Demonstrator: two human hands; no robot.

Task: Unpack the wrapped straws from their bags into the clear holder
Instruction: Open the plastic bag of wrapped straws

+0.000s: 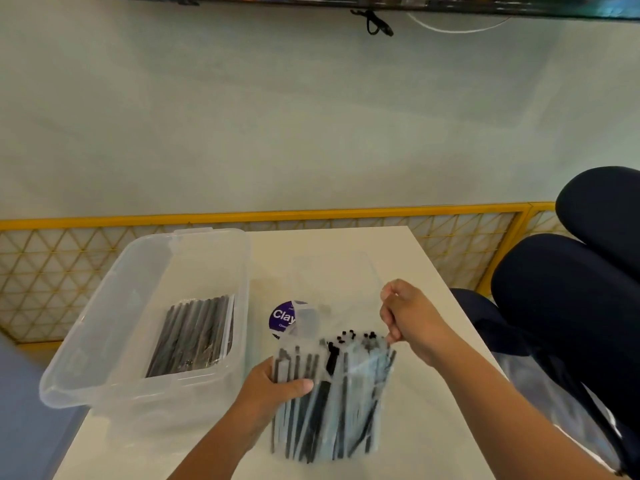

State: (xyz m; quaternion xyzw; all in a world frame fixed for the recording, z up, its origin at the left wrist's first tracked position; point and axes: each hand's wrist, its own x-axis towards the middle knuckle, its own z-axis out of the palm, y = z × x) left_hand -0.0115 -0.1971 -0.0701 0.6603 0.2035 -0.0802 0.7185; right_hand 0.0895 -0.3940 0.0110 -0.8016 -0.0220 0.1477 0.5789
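White worktop (415, 427), clear holder (114, 323) nearby: left hand (273, 386) grips the straws (332, 403) steady, seemingly so the right hand (412, 317), pinching their bag (308, 318), can strip it.

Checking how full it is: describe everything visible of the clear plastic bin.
The clear bin is a rectangular tub of translucent plastic with rounded corners, a rim and a latch tab on its far edge. It stands upright, lidless, on the left of the white table. A layer of black wrapped straws lies on its floor along the right wall. The left hand is close beside its near right corner.
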